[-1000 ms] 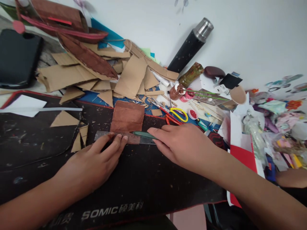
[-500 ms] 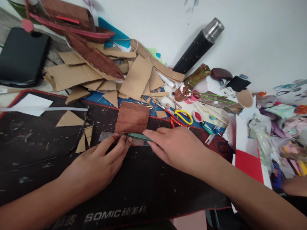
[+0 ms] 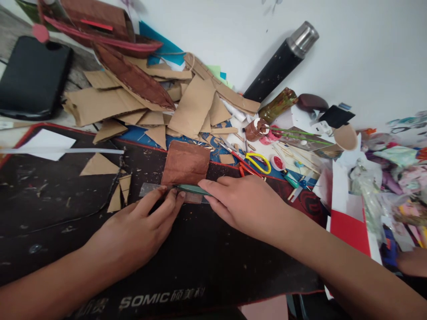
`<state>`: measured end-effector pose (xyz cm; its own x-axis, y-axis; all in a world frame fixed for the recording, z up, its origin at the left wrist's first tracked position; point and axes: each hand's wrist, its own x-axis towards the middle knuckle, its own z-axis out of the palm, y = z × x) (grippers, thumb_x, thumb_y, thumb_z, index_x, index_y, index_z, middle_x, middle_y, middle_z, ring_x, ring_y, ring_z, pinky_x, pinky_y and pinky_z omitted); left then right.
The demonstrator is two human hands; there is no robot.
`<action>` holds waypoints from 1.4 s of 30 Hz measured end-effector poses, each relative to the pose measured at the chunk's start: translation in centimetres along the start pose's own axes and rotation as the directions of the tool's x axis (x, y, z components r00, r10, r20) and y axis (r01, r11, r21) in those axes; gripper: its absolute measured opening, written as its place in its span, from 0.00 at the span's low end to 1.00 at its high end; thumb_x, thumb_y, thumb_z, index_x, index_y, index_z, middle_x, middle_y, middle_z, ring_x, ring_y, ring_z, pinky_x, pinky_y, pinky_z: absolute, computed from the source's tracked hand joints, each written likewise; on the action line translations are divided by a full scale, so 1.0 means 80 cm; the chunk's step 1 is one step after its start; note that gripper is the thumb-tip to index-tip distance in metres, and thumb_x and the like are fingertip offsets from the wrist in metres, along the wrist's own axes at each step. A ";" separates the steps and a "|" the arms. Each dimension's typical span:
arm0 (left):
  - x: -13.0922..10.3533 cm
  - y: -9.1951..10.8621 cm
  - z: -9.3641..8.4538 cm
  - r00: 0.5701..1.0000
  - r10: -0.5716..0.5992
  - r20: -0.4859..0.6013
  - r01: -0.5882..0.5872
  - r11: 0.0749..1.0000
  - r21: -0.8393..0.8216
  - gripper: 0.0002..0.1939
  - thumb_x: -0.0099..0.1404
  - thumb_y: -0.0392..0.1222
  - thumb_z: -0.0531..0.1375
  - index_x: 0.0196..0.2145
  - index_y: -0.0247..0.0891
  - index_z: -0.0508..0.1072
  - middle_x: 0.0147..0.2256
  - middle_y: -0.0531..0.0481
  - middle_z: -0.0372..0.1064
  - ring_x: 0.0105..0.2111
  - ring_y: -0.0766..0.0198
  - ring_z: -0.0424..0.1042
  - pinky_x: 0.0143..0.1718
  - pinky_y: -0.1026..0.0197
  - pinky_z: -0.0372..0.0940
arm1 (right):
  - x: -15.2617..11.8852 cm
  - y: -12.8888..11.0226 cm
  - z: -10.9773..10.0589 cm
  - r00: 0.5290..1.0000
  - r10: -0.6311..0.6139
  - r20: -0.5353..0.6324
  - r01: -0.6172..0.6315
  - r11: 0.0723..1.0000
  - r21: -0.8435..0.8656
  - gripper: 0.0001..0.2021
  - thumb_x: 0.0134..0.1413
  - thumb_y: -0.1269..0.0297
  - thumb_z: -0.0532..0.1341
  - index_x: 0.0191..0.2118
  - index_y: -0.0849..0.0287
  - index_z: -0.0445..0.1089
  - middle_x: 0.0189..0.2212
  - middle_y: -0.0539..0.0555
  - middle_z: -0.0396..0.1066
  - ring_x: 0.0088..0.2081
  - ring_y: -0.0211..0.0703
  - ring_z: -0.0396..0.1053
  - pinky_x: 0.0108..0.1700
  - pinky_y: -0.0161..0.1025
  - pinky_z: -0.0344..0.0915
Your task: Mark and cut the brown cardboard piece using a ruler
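Observation:
A square of brown-painted cardboard (image 3: 186, 162) lies on the black desk mat (image 3: 213, 249), with a clear ruler (image 3: 147, 188) across its near edge. The fingertips of my left hand (image 3: 140, 224) hold the ruler down; they are bent and close together. My right hand (image 3: 242, 200) is closed round a slim green craft knife (image 3: 191, 190), which lies low along the ruler, its tip pointing left towards my left fingers. The blade itself is too small to make out, and my left fingers cover part of the ruler.
Behind the square are cardboard scraps (image 3: 192, 104), a brown boat-shaped piece (image 3: 136, 80) and yellow-handled scissors (image 3: 258, 163). A black flask (image 3: 276, 66) and a brown paint jar (image 3: 256, 130) stand further back. At the right edge is another person's arm (image 3: 412, 262).
The whole view has shifted slightly, so things appear a little further right. Both hands, the knife and the ruler keep nearly the same places on the brown cardboard.

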<state>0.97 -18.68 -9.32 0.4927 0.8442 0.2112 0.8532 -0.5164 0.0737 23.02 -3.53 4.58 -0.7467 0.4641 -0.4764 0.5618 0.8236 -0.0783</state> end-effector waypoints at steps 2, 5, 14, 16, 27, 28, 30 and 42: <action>0.000 0.000 -0.001 1.000 0.007 -0.001 -0.007 1.000 0.008 0.29 0.73 0.29 0.59 0.69 0.33 0.79 0.65 0.32 0.78 0.64 0.38 0.75 0.50 0.46 0.80 | 0.000 -0.001 -0.001 1.000 0.000 0.008 0.000 1.000 -0.013 0.17 0.82 0.64 0.56 0.66 0.57 0.75 0.44 0.58 0.85 0.36 0.47 0.80 0.31 0.43 0.53; -0.001 0.000 0.000 1.000 0.025 0.012 -0.025 1.000 0.005 0.29 0.72 0.29 0.59 0.68 0.34 0.80 0.66 0.33 0.77 0.64 0.36 0.75 0.51 0.45 0.80 | 0.000 -0.002 -0.003 0.999 0.008 0.036 -0.007 1.000 -0.027 0.17 0.82 0.64 0.57 0.67 0.57 0.75 0.44 0.58 0.85 0.36 0.48 0.80 0.30 0.43 0.51; -0.002 0.000 0.001 1.000 0.002 0.009 -0.002 0.999 -0.036 0.30 0.73 0.29 0.59 0.69 0.38 0.79 0.68 0.36 0.77 0.66 0.37 0.74 0.53 0.45 0.79 | 0.000 -0.002 -0.003 0.999 0.002 0.035 -0.001 1.000 -0.021 0.17 0.83 0.64 0.56 0.67 0.58 0.75 0.46 0.58 0.85 0.38 0.48 0.81 0.32 0.43 0.52; -0.001 0.000 0.001 1.000 0.004 -0.003 -0.004 1.000 -0.024 0.30 0.73 0.29 0.59 0.70 0.37 0.79 0.67 0.35 0.77 0.65 0.38 0.74 0.52 0.45 0.79 | 0.000 -0.002 -0.003 0.999 0.001 0.034 -0.001 1.000 -0.018 0.17 0.83 0.64 0.56 0.67 0.58 0.75 0.46 0.59 0.85 0.38 0.49 0.81 0.32 0.42 0.53; 0.004 -0.001 -0.002 0.998 0.048 -0.028 -0.046 0.998 0.048 0.28 0.74 0.29 0.57 0.68 0.28 0.78 0.64 0.32 0.79 0.62 0.37 0.76 0.48 0.46 0.80 | -0.001 -0.002 -0.001 1.000 0.009 0.029 -0.008 0.999 -0.033 0.18 0.84 0.60 0.56 0.69 0.55 0.73 0.46 0.58 0.84 0.39 0.50 0.82 0.32 0.42 0.54; 0.003 -0.001 -0.002 0.998 0.040 -0.038 -0.039 0.999 0.033 0.28 0.74 0.29 0.57 0.68 0.28 0.78 0.64 0.32 0.79 0.63 0.37 0.75 0.49 0.46 0.80 | 0.000 -0.003 -0.001 1.000 0.009 0.030 -0.008 0.999 -0.035 0.18 0.84 0.60 0.56 0.69 0.55 0.73 0.46 0.58 0.84 0.39 0.50 0.82 0.31 0.42 0.53; 0.002 -0.001 -0.001 0.998 0.025 -0.052 -0.024 1.000 0.018 0.28 0.73 0.29 0.58 0.68 0.30 0.78 0.64 0.32 0.79 0.63 0.38 0.75 0.48 0.47 0.80 | 0.000 -0.003 0.000 0.999 0.010 0.034 -0.009 0.999 -0.035 0.18 0.84 0.61 0.56 0.69 0.55 0.73 0.46 0.58 0.84 0.39 0.50 0.82 0.31 0.42 0.50; 0.005 0.000 -0.001 0.997 0.051 -0.050 -0.048 0.998 0.049 0.28 0.73 0.28 0.56 0.66 0.27 0.80 0.62 0.31 0.80 0.61 0.35 0.76 0.46 0.44 0.80 | 0.002 -0.006 -0.005 0.999 -0.010 0.043 0.013 0.997 -0.082 0.18 0.80 0.67 0.61 0.68 0.57 0.73 0.43 0.57 0.84 0.37 0.46 0.81 0.28 0.42 0.47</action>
<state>1.13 -18.32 -9.12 0.5263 0.8085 0.2633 0.8357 -0.5489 0.0152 22.47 -3.73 4.86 -0.7361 0.4414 -0.5132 0.5206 0.8537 -0.0124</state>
